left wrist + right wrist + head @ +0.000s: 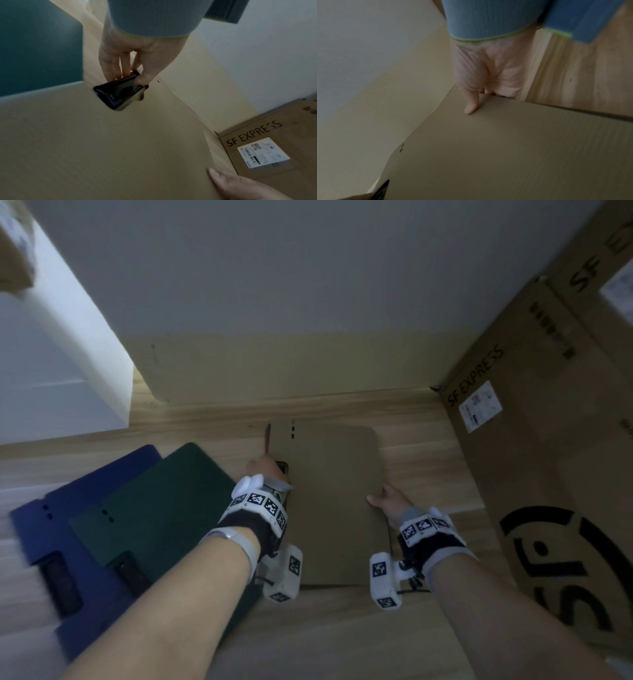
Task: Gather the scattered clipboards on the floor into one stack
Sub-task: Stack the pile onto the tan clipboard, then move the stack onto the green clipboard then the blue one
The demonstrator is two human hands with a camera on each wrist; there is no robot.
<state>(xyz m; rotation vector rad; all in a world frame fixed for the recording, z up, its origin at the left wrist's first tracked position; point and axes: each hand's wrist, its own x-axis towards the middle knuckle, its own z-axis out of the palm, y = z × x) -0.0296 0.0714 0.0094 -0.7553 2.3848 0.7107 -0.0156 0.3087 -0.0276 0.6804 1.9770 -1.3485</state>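
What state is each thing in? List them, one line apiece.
Tan clipboard: held by both hands at opposite edges.
Black clip: gripped by the left hand.
Left hand: fingers and thumb pinch the clip.
Right hand: grips the clipboard's edge, thumb on top.
Green clipboard: flat, overlapping the blue one.
Blue clipboard: flat on the floor, partly covered.
SF Express box: closed, labelled.

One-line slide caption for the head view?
Left hand grips the black clip and right hand the edge of a tan clipboard, beside green and blue clipboards.
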